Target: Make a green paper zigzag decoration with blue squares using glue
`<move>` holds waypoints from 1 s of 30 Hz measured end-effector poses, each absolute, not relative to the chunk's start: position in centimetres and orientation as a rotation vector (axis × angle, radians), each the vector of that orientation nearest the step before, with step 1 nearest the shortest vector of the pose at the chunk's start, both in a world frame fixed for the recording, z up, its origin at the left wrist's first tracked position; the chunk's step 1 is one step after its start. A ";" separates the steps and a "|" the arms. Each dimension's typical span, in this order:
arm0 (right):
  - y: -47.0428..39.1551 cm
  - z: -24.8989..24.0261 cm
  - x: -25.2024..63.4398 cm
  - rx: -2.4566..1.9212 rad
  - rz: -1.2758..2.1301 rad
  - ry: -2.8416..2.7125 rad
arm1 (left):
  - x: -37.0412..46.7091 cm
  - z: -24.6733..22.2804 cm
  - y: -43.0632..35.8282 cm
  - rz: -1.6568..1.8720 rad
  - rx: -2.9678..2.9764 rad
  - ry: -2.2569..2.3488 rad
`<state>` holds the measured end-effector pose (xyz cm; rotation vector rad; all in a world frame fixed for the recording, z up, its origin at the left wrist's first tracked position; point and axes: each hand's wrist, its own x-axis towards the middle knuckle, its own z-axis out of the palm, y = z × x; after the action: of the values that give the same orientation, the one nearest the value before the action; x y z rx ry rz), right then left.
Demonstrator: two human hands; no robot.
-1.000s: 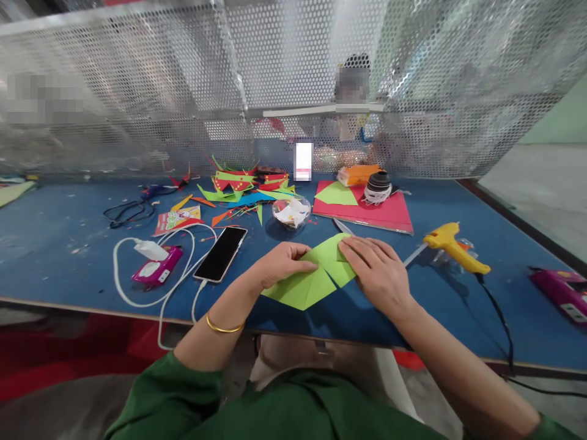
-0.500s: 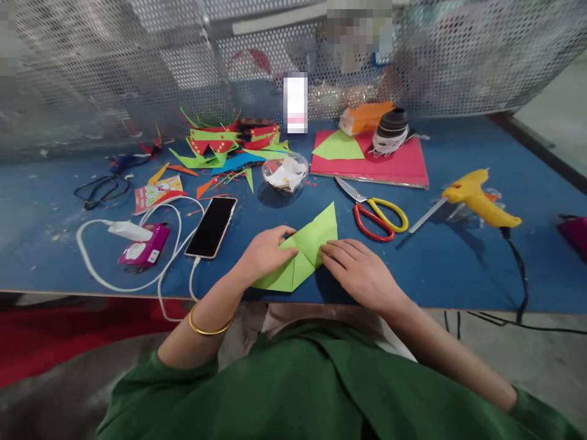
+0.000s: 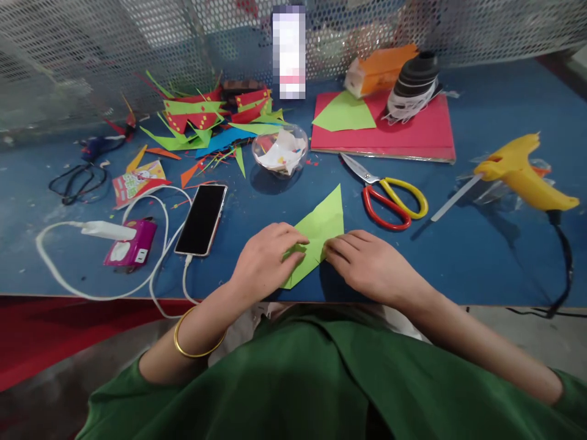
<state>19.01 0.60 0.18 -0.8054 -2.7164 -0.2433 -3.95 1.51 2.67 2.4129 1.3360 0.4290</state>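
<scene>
A folded light-green paper [image 3: 324, 221] lies near the front edge of the blue table, its pointed end aimed away from me. My left hand [image 3: 270, 260] rests over its left side, fingers bent and thumb pressed down on it. At the paper's right edge, the bent fingers of my right hand [image 3: 367, 263] pinch the sheet close to its middle crease. The left hand hides the lower left part of the paper. To the right of the paper lie scissors [image 3: 389, 198] with one red and one yellow handle, blades partly apart.
A phone [image 3: 202, 220] on a white cable lies left, by a purple power adapter [image 3: 132, 244]. Behind are a clear bowl [image 3: 279, 153] of scraps, red-green paper masks [image 3: 192, 116] and a red sheet stack [image 3: 389, 143]. A yellow glue gun [image 3: 518, 171] sits right.
My left hand has moved further over the paper, covering its lower left part. The right fingers have curled more at the right edge. The camera view has tilted down and closer.
</scene>
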 end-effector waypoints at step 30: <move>-0.5 -1.2 16.8 -1.546 0.238 -2.105 | -4.2 1.4 3.8 0.463 2.048 1.335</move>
<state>16.85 -0.51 -1.16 -1.5458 -2.1054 0.2376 -4.17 3.76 1.36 2.0475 1.3347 0.4634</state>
